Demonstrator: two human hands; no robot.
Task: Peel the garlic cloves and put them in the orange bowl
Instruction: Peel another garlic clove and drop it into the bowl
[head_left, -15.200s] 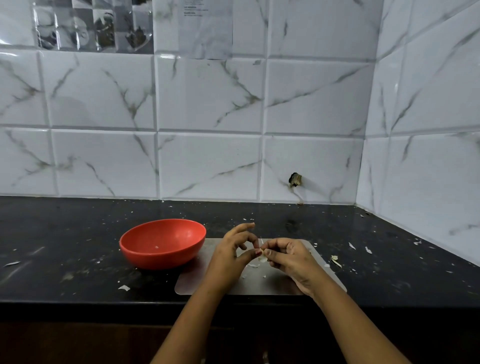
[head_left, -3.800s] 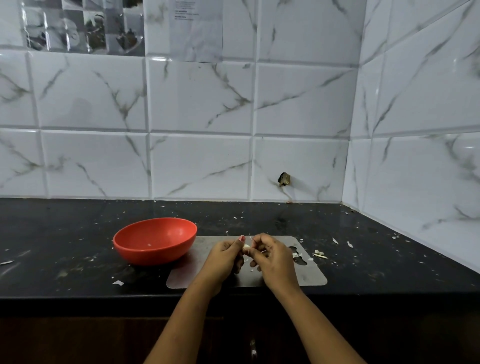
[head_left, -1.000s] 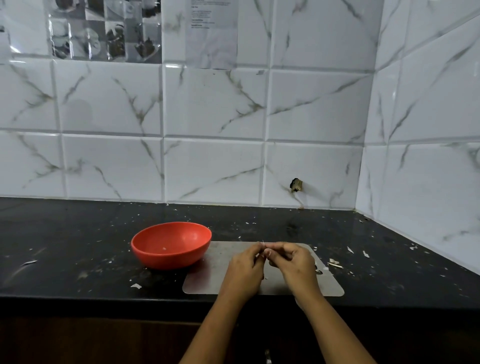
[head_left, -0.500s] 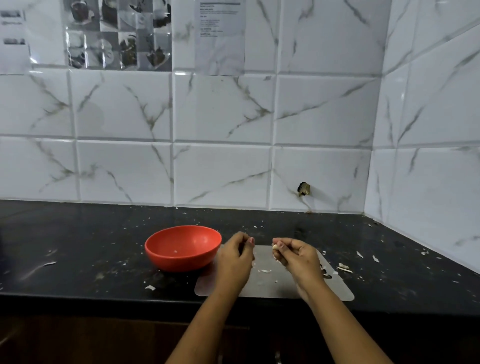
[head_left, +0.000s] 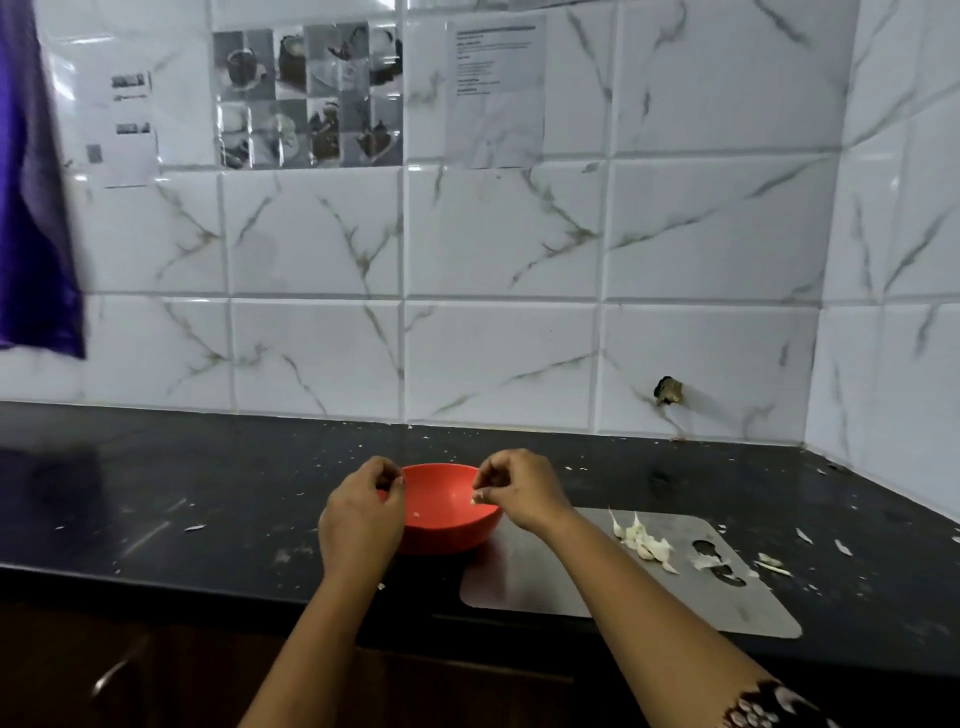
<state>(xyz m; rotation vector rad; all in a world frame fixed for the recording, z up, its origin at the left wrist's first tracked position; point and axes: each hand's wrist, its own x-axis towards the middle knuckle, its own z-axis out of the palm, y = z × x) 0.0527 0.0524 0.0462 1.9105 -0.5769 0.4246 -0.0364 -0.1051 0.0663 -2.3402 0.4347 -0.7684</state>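
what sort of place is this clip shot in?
Most likely a home kitchen: a dark countertop against a marble-patterned tiled wall, an orange bowl next to a cutting board with garlic pieces on it, and the right hand pinching a small garlic clove over the bowl.

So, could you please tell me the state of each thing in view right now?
Orange bowl: upright, one small pale bit inside.
Garlic clove: pinched by right hand over the bowl.
Left hand: fingers curled at bowl's rim; hold unclear.
Garlic pile: lying on cutting board.
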